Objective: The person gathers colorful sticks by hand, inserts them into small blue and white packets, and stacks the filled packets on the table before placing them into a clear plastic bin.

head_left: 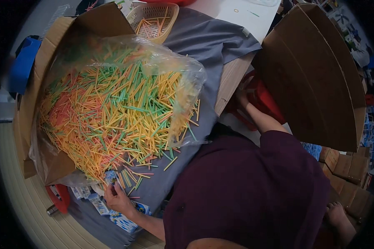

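My left hand (119, 202) is at the front edge of a heap of colored sticks (124, 108), its fingers pinched on a small blue printed packet (111, 176). The thin sticks are yellow, green, orange and pink. They spill from a clear plastic bag (191, 70) inside a cardboard box (56, 37) lying open toward me. Below my left wrist lie several blue-and-white packets (124, 222). My right hand (242, 98) reaches down beside the table, at a red plastic container or stool (264, 97). Its fingers are mostly hidden.
A beige basket (172, 20) with some sticks stands behind the heap. A grey cloth (199, 35) covers part of the table. To the right stands a large open cardboard box (307, 79). Smaller brown cartons (349, 168) are stacked on the floor at right. A bare foot (336, 213) shows at lower right.
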{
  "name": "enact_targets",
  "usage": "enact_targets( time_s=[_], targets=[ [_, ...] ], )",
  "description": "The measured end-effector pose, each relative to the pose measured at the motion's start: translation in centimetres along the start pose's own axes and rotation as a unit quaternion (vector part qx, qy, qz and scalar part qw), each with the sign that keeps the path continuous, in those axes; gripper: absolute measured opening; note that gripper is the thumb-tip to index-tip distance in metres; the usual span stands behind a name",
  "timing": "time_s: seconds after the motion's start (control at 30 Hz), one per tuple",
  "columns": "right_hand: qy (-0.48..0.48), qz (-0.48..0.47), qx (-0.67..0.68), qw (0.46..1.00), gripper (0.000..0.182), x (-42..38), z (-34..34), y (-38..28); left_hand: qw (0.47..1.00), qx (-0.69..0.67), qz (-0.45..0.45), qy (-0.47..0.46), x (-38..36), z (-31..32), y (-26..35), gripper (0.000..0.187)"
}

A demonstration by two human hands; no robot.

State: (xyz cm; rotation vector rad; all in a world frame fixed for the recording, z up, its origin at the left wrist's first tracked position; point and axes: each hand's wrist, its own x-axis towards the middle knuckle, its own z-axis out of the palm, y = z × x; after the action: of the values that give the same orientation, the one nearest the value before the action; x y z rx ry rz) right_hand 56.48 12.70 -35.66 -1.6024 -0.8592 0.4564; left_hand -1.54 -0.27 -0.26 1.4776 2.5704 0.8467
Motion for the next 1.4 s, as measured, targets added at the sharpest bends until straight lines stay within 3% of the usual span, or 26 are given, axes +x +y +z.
enact_targets(
  time_s=[0.03, 0.1, 0.2, 0.33, 0.4, 0.53, 0.6, 0.63, 0.7, 0.77, 0.83, 0.87, 0.93, 1.07, 1.13, 1.17, 1.23, 1.33, 1.4],
  targets=[
    [-0.004, 0.000, -0.001, 1.000, 0.044, 0.3, -0.4, 0.0, 1.000, 0.001, -0.004, 0.000, 0.0, 0.1, -0.3, 0.031],
    [0.020, 0.173, 0.007, 0.985, 0.049, 1.1, -1.6, -1.2, 0.999, 0.027, 0.035, 0.020, 0.1, 0.3, -0.9, 0.031],
    [0.063, 0.419, 0.018, 0.906, 0.057, 2.4, -3.3, -3.9, 0.999, 0.011, 0.025, 0.029, -0.5, 0.2, 0.5, 0.031],
    [0.028, 0.409, -0.006, 0.912, 0.067, 3.3, -3.1, -8.7, 0.997, 0.042, 0.044, 0.041, -0.5, 0.1, 0.0, 0.029],
    [0.051, 0.389, 0.060, 0.918, 0.062, 3.2, -1.5, -10.6, 0.998, 0.056, 0.024, 0.024, -0.5, 0.1, 0.0, 0.038],
    [0.094, 0.359, 0.161, 0.915, 0.055, 2.5, -0.5, -15.7, 0.996, 0.059, 0.053, 0.029, -0.4, 0.1, -0.3, 0.039],
    [0.172, 0.196, 0.073, 0.963, 0.043, 3.3, -1.4, -20.5, 0.996, 0.075, 0.050, 0.014, -0.4, -0.2, 0.3, 0.038],
    [0.171, 0.195, 0.073, 0.963, 0.043, 3.8, -2.1, -21.4, 0.996, 0.075, 0.050, 0.015, -0.4, -0.3, 0.3, 0.038],
    [0.080, 0.115, 0.231, 0.963, 0.037, 4.8, -3.9, -23.7, 0.997, 0.061, 0.047, 0.024, -0.4, -0.2, 0.0, 0.036],
    [0.061, 0.048, 0.234, 0.969, 0.039, 4.9, -3.7, -28.9, 0.998, 0.039, 0.042, 0.029, -0.3, 0.2, -0.9, 0.034],
    [0.011, -0.094, 0.214, 0.972, 0.036, 5.5, -3.8, -32.5, 0.999, 0.019, 0.035, 0.032, -0.3, 0.3, -1.4, 0.032],
    [0.010, -0.091, 0.210, 0.973, 0.036, 5.7, -3.7, -34.3, 0.998, -0.045, 0.017, 0.047, -0.3, 0.4, -1.3, 0.028],
    [-0.015, -0.184, 0.232, 0.955, 0.039, 6.1, -3.4, -37.3, 0.986, -0.152, -0.004, 0.067, -0.3, 0.6, -2.0, 0.021],
    [-0.041, -0.188, 0.282, 0.940, 0.039, 6.8, -3.2, -38.4, 0.980, -0.161, 0.025, 0.113, -0.8, -0.4, -2.0, 0.015],
    [0.022, -0.100, 0.323, 0.941, 0.037, 7.2, -3.3, -36.0, 0.982, -0.136, 0.030, 0.125, -1.3, -1.2, -0.8, 0.015],
    [0.020, -0.100, 0.323, 0.941, 0.037, 7.7, -3.6, -34.6, 0.984, -0.112, 0.036, 0.137, -1.5, -1.6, 0.0, 0.016],
    [0.110, -0.016, 0.322, 0.940, 0.037, 8.3, -5.0, -30.8, 0.985, -0.090, 0.046, 0.136, -1.7, -2.3, 1.1, 0.015],
    [0.171, 0.115, 0.214, 0.955, 0.034, 6.9, -7.6, -22.9, 0.985, -0.080, 0.069, 0.137, -2.0, -2.4, 1.8, 0.013],
    [0.205, 0.249, 0.162, 0.933, 0.035, 5.3, -8.6, -19.2, 0.983, -0.088, 0.078, 0.140, -2.2, -2.2, 1.6, 0.013]
  ],
)
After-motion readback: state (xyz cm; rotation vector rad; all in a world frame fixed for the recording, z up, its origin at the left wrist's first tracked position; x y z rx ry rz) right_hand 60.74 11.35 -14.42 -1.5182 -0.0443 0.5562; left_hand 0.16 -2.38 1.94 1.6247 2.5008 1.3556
